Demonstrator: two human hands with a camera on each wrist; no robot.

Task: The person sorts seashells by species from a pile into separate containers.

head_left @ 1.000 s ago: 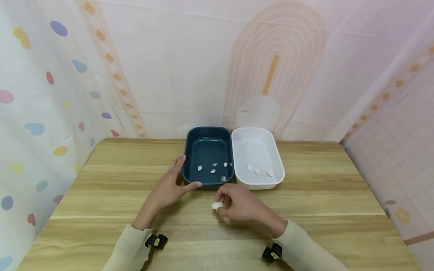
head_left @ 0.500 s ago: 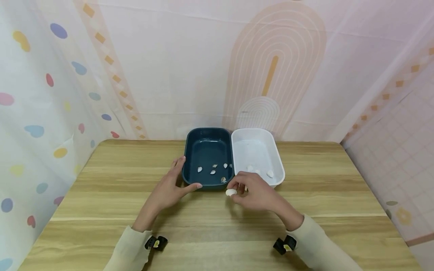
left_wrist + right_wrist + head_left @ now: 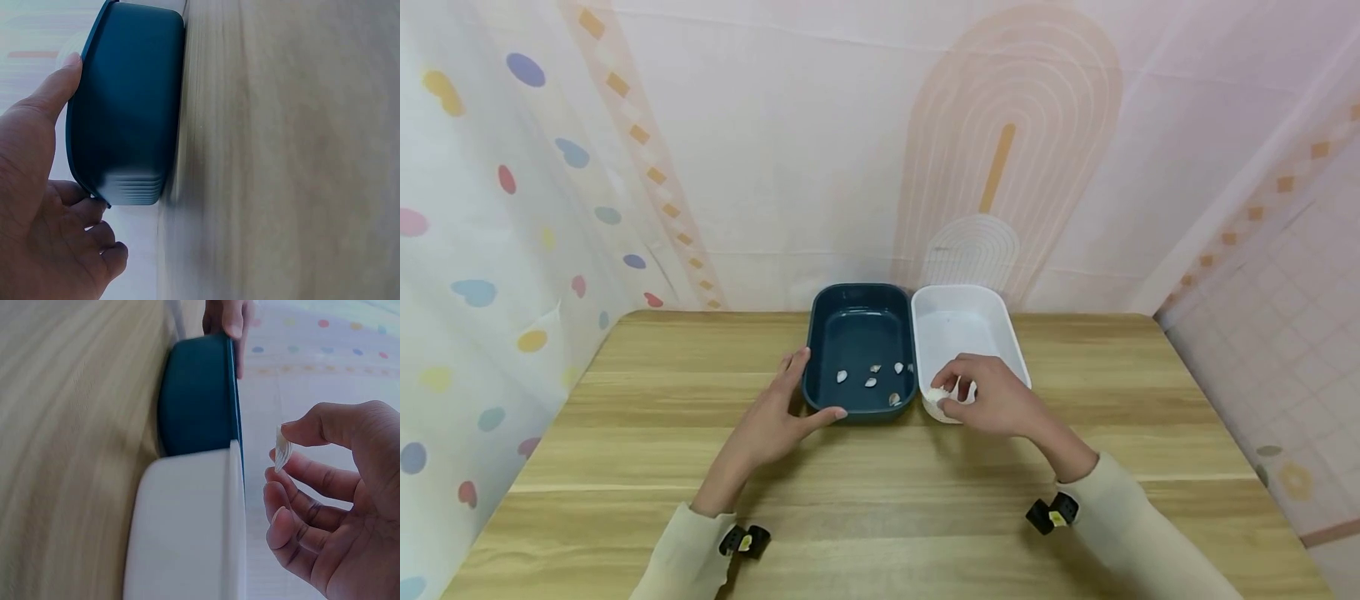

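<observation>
**A white shell held over the near corner of the white tray**

Nearest to me is the wooden table [image 3: 880, 508], with two cream sleeves coming in over its front edge, each with a small black camera strapped at the wrist.

Past the bare wood, the left hand [image 3: 771, 421] rests against the dark blue tray [image 3: 859, 329]. Its fingers are straight and spread: the thumb lies along the tray's near wall and the fingertips touch the left rim, so the near left corner sits in the fork between them. The left wrist view shows the thumb [image 3: 59, 87] laid flat along the rim, not curled round it.

On the other side, the right hand [image 3: 992, 400] hovers over the near left corner of the white tray [image 3: 973, 321]. It pinches a small white shell [image 3: 936, 394] between the thumb tip and the forefinger. In the right wrist view the ribbed shell [image 3: 282, 451] stands on edge at those two tips, with the other fingers loosely curled below it and not touching it. The shell is above the tray's rim, just to the right of where the two trays meet.

Further in, several small shells [image 3: 871, 382] lie scattered on the floor of the blue tray, towards its near end. The two trays stand side by side, touching, their far ends near the patterned backdrop [image 3: 1000, 167].
</observation>
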